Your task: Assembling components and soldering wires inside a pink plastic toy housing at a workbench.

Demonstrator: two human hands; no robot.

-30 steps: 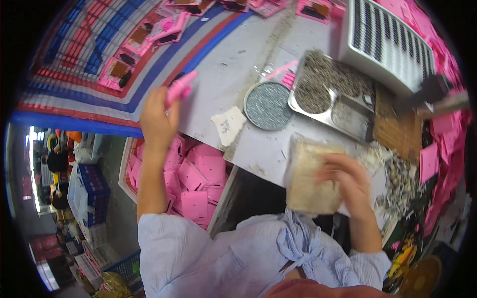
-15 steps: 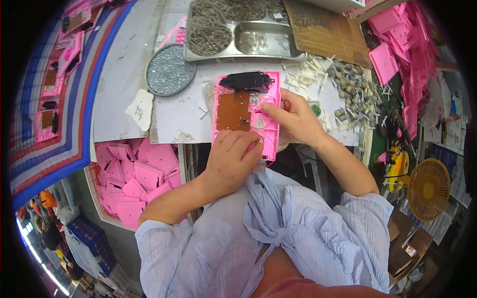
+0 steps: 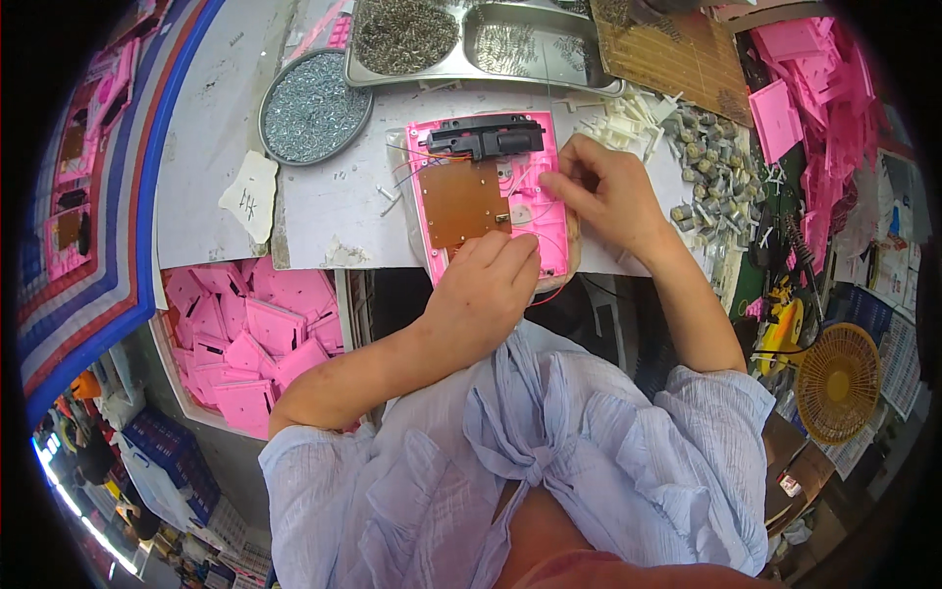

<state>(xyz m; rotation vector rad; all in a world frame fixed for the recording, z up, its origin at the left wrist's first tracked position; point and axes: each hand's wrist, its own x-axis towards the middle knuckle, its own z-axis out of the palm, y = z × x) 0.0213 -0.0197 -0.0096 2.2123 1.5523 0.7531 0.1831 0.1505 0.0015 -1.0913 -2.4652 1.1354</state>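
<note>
A pink plastic case (image 3: 549, 221) lies open side up at the table's near edge. Inside it are a brown circuit board (image 3: 459, 201), a long black plastic part (image 3: 486, 137) across the far end, and thin wires. My left hand (image 3: 484, 287) is closed over the near end of the case, its fingertips beside the board and wires; anything under them is hidden. My right hand (image 3: 616, 201) is closed at the right side, thumb on the inner edge and fingers curled by the outer wall.
A round tray of small metal pieces (image 3: 316, 106) and a steel tray of springs (image 3: 404, 37) stand beyond. White plastic parts (image 3: 623, 123) and small motors (image 3: 711, 167) lie to the right. A bin of pink panels (image 3: 260, 339) is at lower left; a yellow fan (image 3: 837, 383) at right.
The case now lies flatter, turned slightly, with its near end further from my body. My right fingers have curled more at its side; my left hand stays over its near end.
</note>
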